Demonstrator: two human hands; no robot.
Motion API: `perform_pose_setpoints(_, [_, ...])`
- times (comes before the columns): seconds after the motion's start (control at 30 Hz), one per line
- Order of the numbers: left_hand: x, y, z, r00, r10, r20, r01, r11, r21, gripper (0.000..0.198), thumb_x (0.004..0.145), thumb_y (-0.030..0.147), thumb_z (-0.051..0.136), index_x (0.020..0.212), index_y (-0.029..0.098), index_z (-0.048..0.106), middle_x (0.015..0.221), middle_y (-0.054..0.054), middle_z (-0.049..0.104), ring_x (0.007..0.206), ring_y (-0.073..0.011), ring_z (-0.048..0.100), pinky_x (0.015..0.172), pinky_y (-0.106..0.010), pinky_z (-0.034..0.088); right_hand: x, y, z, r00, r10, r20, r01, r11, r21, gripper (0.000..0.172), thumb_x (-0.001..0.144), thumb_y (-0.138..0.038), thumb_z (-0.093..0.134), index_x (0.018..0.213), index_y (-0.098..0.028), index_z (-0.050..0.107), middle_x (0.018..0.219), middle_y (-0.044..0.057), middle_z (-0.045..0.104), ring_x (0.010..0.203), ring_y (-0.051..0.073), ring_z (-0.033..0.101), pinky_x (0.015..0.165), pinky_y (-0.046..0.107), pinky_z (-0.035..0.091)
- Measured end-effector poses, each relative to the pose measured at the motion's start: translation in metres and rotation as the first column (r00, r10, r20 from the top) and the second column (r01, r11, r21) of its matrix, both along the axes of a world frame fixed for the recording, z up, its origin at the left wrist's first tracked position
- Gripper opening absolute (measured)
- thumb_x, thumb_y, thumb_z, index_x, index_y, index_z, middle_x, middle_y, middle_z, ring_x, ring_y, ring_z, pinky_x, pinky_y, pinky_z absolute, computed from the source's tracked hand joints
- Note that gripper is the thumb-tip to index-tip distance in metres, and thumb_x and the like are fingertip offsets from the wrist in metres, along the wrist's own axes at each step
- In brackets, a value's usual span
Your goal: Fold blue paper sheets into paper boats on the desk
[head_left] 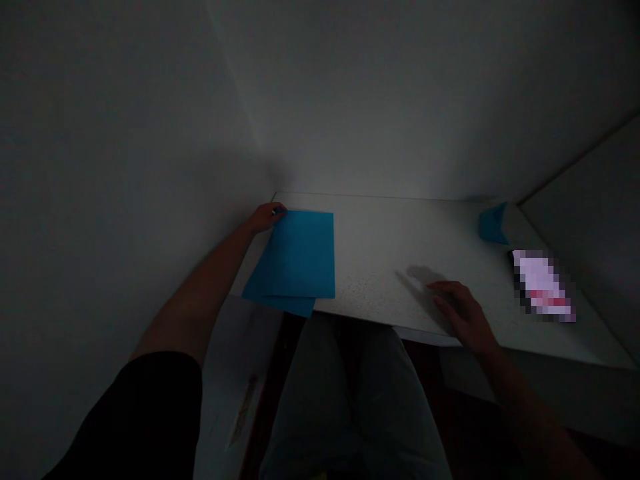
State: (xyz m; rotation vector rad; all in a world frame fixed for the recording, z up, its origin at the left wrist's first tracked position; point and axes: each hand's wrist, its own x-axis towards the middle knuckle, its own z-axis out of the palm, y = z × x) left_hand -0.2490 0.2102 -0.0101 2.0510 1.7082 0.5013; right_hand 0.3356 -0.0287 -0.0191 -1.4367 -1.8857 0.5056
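Observation:
My left hand (267, 217) is at the far left corner of a blue sheet of paper (304, 257), its fingers closed. A small dark thing with a pale spot shows at the fingertips, too small to name. Beneath that sheet lies a second blue sheet (260, 287), turned at an angle, its near corner reaching past the table's front edge. Over the right half of the table hovers my right hand (463, 317), fingers slightly bent, thumb apart, with nothing in it. Its shadow falls on the tabletop beside the fingertips.
A bent blue piece, perhaps paper, (493, 224) stands at the table's far right. Nearer lies a blurred flat device with a lit screen (543, 283). The white table (380, 233) meets walls at the left, back and right. My legs (350, 400) are under its front edge.

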Motion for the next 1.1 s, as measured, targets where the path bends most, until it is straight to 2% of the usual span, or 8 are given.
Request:
perform_pose_setpoints(0.2, [0.002, 0.003, -0.007, 0.993, -0.094, -0.075, 0.085, 0.99, -0.116, 0.032, 0.082, 0.04, 0.064, 0.104, 0.02, 0.077, 0.108, -0.011, 0.078, 0.093, -0.021, 0.068, 0.091, -0.032, 0.053, 0.002, -0.001, -0.002, 1.0, -0.011, 0.01, 0.011, 1.0, -0.006, 0.042, 0.098, -0.068, 0.058, 0.113, -0.031, 0.071, 0.112, 0.01, 0.073, 0.11, 0.033, 0.068, 0.099, 0.055, 0.055])
perform_pose_setpoints(0.37, [0.008, 0.005, -0.011, 0.981, -0.181, -0.067, 0.17, 0.975, -0.141, 0.034, 0.084, 0.044, 0.06, 0.103, 0.021, 0.076, 0.105, -0.009, 0.079, 0.095, -0.0207, 0.068, 0.09, -0.029, 0.053, 0.003, -0.001, -0.003, 1.0, -0.014, 0.002, 0.014, 1.0, -0.018, 0.042, 0.097, -0.069, 0.059, 0.113, -0.031, 0.072, 0.113, 0.01, 0.073, 0.11, 0.034, 0.068, 0.101, 0.057, 0.055])
perform_pose_setpoints(0.57, [0.006, 0.021, -0.007, 0.955, -0.29, -0.064, 0.272, 0.94, -0.205, 0.031, 0.084, 0.045, 0.058, 0.099, 0.022, 0.073, 0.105, -0.009, 0.078, 0.099, -0.0213, 0.069, 0.093, -0.029, 0.052, 0.002, -0.002, -0.002, 1.0, -0.016, -0.013, 0.015, 0.999, -0.038, 0.04, 0.098, -0.066, 0.06, 0.113, -0.031, 0.071, 0.113, 0.009, 0.073, 0.111, 0.033, 0.068, 0.102, 0.056, 0.055])
perform_pose_setpoints(0.7, [0.006, 0.027, -0.01, 0.942, -0.33, -0.058, 0.307, 0.919, -0.247, 0.03, 0.086, 0.045, 0.059, 0.1, 0.022, 0.071, 0.102, -0.008, 0.076, 0.097, -0.0214, 0.068, 0.091, -0.03, 0.052, 0.002, -0.002, -0.004, 0.999, -0.031, -0.01, 0.03, 0.999, -0.026, 0.041, 0.098, -0.067, 0.059, 0.113, -0.031, 0.071, 0.111, 0.009, 0.073, 0.109, 0.033, 0.069, 0.1, 0.054, 0.056])
perform_pose_setpoints(0.83, [0.004, 0.023, -0.015, 0.965, -0.241, -0.105, 0.216, 0.954, -0.206, 0.034, 0.086, 0.042, 0.063, 0.112, 0.02, 0.069, 0.1, -0.008, 0.072, 0.095, -0.0217, 0.067, 0.091, -0.032, 0.051, 0.002, -0.003, -0.004, 0.999, -0.034, 0.011, 0.035, 0.999, -0.028, 0.041, 0.098, -0.067, 0.06, 0.114, -0.031, 0.071, 0.111, 0.009, 0.073, 0.108, 0.032, 0.069, 0.098, 0.053, 0.056])
perform_pose_setpoints(0.93, [0.009, 0.012, -0.012, 0.981, -0.134, -0.14, 0.124, 0.989, -0.078, 0.039, 0.085, 0.041, 0.068, 0.118, 0.019, 0.069, 0.114, -0.012, 0.068, 0.11, -0.0259, 0.063, 0.103, -0.038, 0.05, 0.002, -0.004, -0.003, 1.0, -0.024, -0.002, 0.024, 0.999, -0.037, 0.039, 0.099, -0.065, 0.06, 0.113, -0.031, 0.07, 0.112, 0.009, 0.073, 0.109, 0.032, 0.069, 0.098, 0.052, 0.056])
perform_pose_setpoints(1.03, [0.033, -0.013, -0.005, 0.985, 0.06, -0.163, -0.034, 0.987, 0.156, 0.043, 0.091, 0.042, 0.065, 0.128, 0.019, 0.068, 0.135, -0.017, 0.06, 0.132, -0.0315, 0.053, 0.117, -0.045, 0.041, 0.002, -0.003, -0.003, 0.999, -0.03, -0.017, 0.029, 0.999, -0.038, 0.039, 0.098, -0.066, 0.061, 0.113, -0.031, 0.07, 0.112, 0.009, 0.073, 0.109, 0.032, 0.069, 0.099, 0.052, 0.055])
perform_pose_setpoints(1.1, [0.062, -0.041, -0.005, 0.969, 0.18, -0.167, -0.143, 0.966, 0.215, 0.046, 0.098, 0.046, 0.055, 0.135, 0.021, 0.066, 0.143, -0.019, 0.057, 0.137, -0.0348, 0.051, 0.118, -0.05, 0.04, 0.001, -0.001, -0.004, 0.999, -0.031, -0.008, 0.031, 0.999, -0.034, 0.039, 0.099, -0.066, 0.06, 0.113, -0.03, 0.07, 0.112, 0.009, 0.073, 0.109, 0.032, 0.069, 0.1, 0.052, 0.055])
